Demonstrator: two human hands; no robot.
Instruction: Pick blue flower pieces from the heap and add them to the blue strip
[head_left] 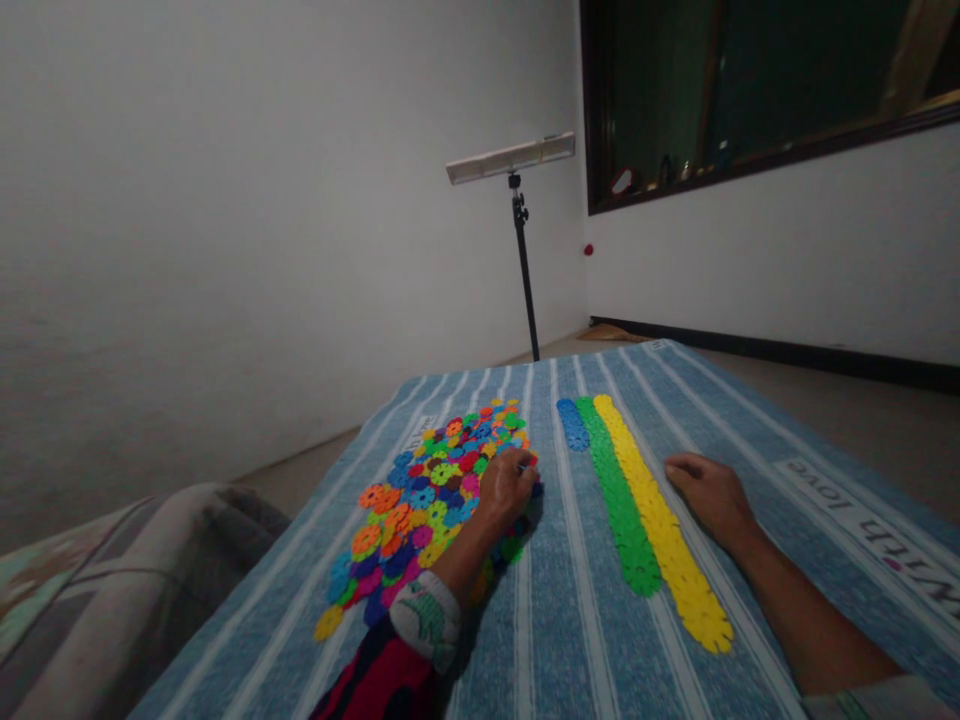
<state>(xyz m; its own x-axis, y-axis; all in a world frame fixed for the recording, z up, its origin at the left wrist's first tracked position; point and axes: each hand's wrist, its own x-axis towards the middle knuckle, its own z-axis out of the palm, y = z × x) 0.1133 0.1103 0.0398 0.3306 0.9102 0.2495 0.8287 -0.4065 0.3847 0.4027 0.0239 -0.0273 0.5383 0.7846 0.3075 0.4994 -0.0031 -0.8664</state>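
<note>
Fingers of the left hand [504, 490], at the flower-disc pile [421, 495], and right hand [711, 497] are curled, whether gripping I cannot tell; pinching one disc lightly seems best.

The blue striped cloth [555, 610] bears printed words along its right side — "with" [904, 565] and "love" [829, 482].

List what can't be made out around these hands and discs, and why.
Head view, all four:
1. Whether the left hand grips anything: the hand itself hides its grasp.
2. Lower discs in the pile: covered by those on top.
3. The rest of the right sleeve: cut off by the bottom edge.
4. Small things by the window: too small and dark to identify.
</note>
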